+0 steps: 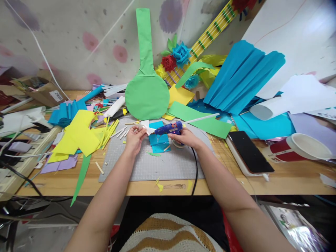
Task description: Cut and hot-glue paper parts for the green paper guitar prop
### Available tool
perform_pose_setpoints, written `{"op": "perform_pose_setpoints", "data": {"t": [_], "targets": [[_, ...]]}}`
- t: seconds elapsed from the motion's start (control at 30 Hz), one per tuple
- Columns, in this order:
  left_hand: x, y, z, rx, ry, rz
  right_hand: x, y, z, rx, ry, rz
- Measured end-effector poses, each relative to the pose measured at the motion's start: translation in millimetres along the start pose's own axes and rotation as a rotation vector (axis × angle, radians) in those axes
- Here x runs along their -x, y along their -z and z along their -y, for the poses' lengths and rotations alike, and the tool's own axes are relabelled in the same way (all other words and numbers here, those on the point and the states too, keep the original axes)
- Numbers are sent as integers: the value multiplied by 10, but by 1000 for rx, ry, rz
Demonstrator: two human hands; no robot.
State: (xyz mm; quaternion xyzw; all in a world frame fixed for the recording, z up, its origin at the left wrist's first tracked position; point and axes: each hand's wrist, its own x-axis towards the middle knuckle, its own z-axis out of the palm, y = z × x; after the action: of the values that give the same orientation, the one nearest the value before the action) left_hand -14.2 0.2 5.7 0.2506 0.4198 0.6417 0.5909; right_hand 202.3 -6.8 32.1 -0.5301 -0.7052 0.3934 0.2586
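My right hand (pixel 184 135) is wrapped round a blue hot glue gun (pixel 168 129), with a long glue stick (pixel 202 118) poking out of its back end. The gun's nozzle points left, toward a small white piece (pixel 147 130) that looks like paper or card, pinched in my left hand (pixel 135 138). Nozzle and white piece are close; whether they touch I cannot tell. Beneath them, blue paper pieces (pixel 159 144) lie on the grey cutting mat (pixel 126 168). Short white sticks (pixel 121 133) rest left of my left hand.
A green paper-covered lute shape (pixel 147 98) leans at the back. Yellow paper (pixel 76 133) lies left, pleated blue paper (pixel 241 77) stands right. A phone (pixel 249 150) and a paper cup (pixel 296 148) are at the right. The gun's black cord (pixel 196 171) hangs over the table edge.
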Motion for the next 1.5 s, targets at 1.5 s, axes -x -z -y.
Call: {"op": "perform_pose_setpoints", "data": {"t": [1.5], "targets": [[67, -13, 55, -167, 49, 166, -57, -4, -30, -245, -5, -113]]}}
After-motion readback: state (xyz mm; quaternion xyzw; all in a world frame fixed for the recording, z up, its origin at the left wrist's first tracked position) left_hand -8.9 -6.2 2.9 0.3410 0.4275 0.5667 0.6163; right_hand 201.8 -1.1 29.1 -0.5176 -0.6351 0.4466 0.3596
